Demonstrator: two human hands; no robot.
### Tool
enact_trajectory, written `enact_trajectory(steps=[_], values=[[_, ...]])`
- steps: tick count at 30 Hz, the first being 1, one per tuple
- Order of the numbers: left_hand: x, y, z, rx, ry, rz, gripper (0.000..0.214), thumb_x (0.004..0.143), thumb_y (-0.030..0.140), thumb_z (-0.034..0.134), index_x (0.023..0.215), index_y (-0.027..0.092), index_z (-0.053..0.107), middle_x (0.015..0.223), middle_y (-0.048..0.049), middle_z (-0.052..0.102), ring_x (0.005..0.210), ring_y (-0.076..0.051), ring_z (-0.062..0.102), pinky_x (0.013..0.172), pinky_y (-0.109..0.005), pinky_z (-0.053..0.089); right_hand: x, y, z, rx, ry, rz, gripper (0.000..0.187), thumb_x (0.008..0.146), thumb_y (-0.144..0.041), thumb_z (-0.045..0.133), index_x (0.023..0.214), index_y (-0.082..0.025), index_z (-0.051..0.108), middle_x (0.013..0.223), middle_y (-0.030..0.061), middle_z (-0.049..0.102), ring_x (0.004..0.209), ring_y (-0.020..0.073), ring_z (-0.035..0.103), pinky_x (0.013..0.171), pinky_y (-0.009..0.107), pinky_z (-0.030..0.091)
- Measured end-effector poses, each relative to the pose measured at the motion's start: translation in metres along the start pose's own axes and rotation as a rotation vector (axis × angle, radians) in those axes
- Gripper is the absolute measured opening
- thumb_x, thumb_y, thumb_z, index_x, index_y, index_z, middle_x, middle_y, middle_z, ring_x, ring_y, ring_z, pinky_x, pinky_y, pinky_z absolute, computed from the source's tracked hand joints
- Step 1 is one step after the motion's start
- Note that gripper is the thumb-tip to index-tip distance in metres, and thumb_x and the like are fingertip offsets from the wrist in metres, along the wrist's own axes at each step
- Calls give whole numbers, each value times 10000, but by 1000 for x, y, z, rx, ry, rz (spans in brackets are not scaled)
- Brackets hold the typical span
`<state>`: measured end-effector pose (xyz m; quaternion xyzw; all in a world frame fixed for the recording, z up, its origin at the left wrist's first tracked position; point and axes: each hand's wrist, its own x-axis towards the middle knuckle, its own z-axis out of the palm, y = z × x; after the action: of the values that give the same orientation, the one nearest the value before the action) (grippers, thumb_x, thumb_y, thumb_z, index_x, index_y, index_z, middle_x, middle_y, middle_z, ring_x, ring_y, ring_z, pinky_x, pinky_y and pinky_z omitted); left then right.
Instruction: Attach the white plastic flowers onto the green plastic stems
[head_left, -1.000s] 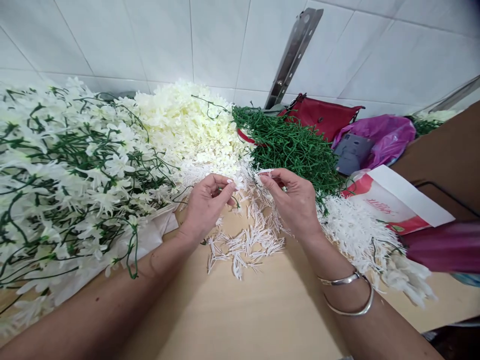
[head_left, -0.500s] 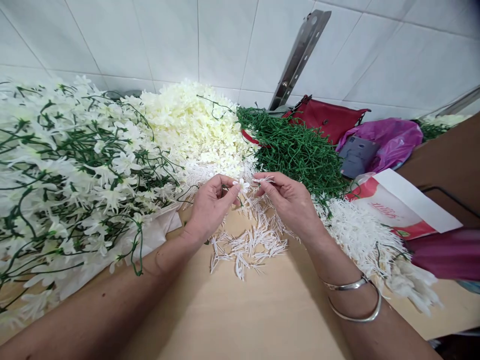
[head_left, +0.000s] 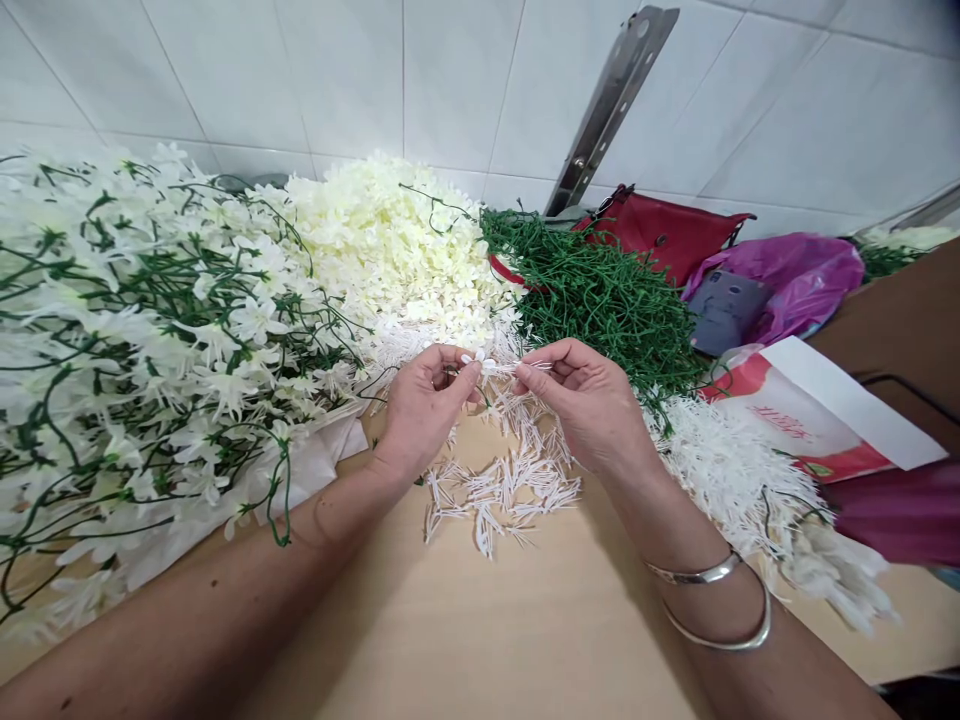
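White glazed wall tiles [head_left: 345, 85] are spanning the top of the frame, and a smooth, pale wood-coloured tabletop [head_left: 465, 630] is filling the bottom centre. From where I am standing, both hands are working at mid-frame. The left hand [head_left: 421, 408] is gripping a small white artificial flower [head_left: 481, 359] between thumb and forefinger, with the petals facing right. The right hand [head_left: 594, 408] is pinching a few thin white filaments [head_left: 508, 369] in a closed fingertip grip. These are pointing toward the flower; whether the tips are touching its centre, I cannot tell.

Handling notes, as I am judging them: the left pinch should be bearing behind the petals, so that nothing is creasing. The right fingertips should be gripping close to the leading ends, since slender strands are likely to be bending under a push. Both parts should be sitting in one line, with the wrists resting steady.

Loose white filaments [head_left: 517, 487] are lying on the tabletop just below the hands. Behind them, a cream-white petal heap [head_left: 397, 235] is rising at upper centre, a tangled dark-green stem pile [head_left: 607, 290] is spreading to its right, and white flowers on green stems [head_left: 157, 330] are crowding the left side.
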<state>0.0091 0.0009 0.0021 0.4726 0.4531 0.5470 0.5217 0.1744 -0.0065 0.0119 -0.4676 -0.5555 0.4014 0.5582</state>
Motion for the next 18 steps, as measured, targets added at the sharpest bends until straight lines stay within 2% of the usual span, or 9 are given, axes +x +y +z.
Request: enact_trajectory(steps=[4,7,11,18], values=[[-2,2,2,36,44,-23,93,827,197,694,770,190,620,565,51,628,513,-91,611,533,-205,440,-6,-6,7,-53,77,-62,158,723,-282,810,746,-218,668,665,-23,664,615,130,618,609,281,494],[-3,3,2,69,61,-21,112,844,220,693,753,187,637,553,42,645,511,-94,607,549,-214,447,-10,-10,9,-150,134,-148,116,738,-244,778,747,-225,664,721,-11,679,655,140,606,637,296,491],[-4,3,1,123,32,-4,111,852,278,709,798,184,688,559,25,681,536,-114,633,575,-226,466,-13,-10,10,-277,130,-206,97,780,-243,734,753,-235,641,755,0,686,728,166,621,712,330,509],[-6,1,1,180,-10,-6,123,855,303,719,831,185,746,595,14,716,571,-128,677,571,-227,476,-15,-6,12,-444,138,-259,83,798,-199,688,746,-233,633,744,-11,687,714,160,621,713,323,506]])
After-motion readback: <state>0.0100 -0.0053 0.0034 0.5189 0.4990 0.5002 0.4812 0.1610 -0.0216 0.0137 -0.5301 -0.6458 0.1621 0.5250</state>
